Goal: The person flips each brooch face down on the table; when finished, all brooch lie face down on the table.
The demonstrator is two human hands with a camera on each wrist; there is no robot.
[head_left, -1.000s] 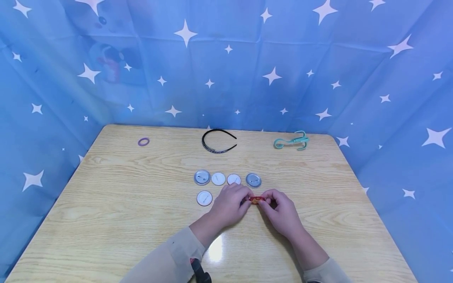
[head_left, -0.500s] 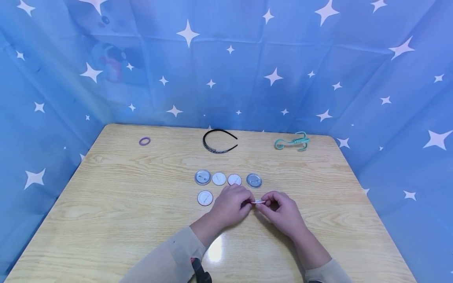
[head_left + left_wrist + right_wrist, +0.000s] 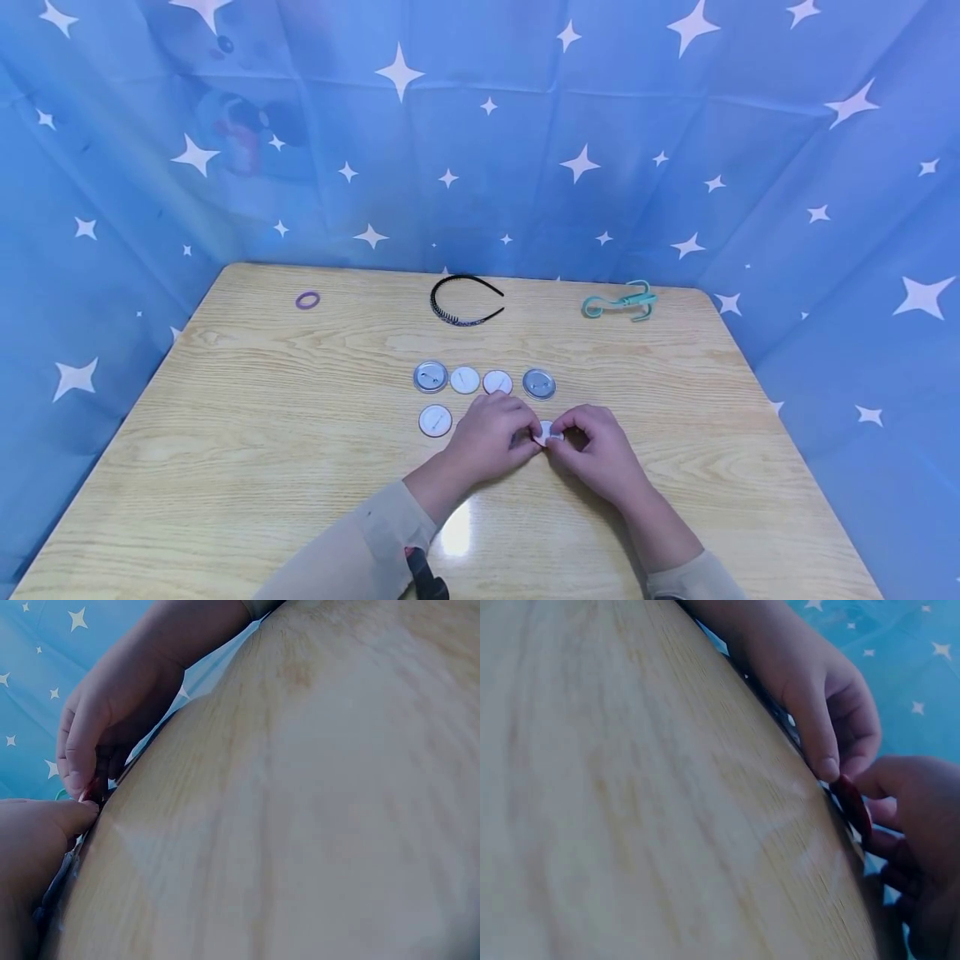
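Observation:
A round pin-back badge (image 3: pixel 547 434) is pinched between both hands just above the table, its white back turned up in the head view. Its red face shows in the right wrist view as a tilted red badge (image 3: pixel 853 805). My left hand (image 3: pixel 491 433) grips the left edge; my right hand (image 3: pixel 600 454) pinches the right edge with thumb and fingers. Beyond the hands lie a silver-backed badge (image 3: pixel 431 377), two white-backed badges (image 3: pixel 465 380) and another silver-backed badge (image 3: pixel 539 384) in a row. One more white-backed badge (image 3: pixel 435 421) lies left of my left hand.
At the back of the wooden table (image 3: pixel 247 433) lie a purple ring (image 3: pixel 307 300), a black toothed headband (image 3: pixel 442 312) and a turquoise hook-shaped item (image 3: pixel 619 301). A blue star-patterned curtain (image 3: pixel 480 167) hangs behind. My left forearm covers part of the table.
The badge has turned from its red patterned side to its white back, tipping from edge-on to nearly flat. Both hands stay in nearly the same place.

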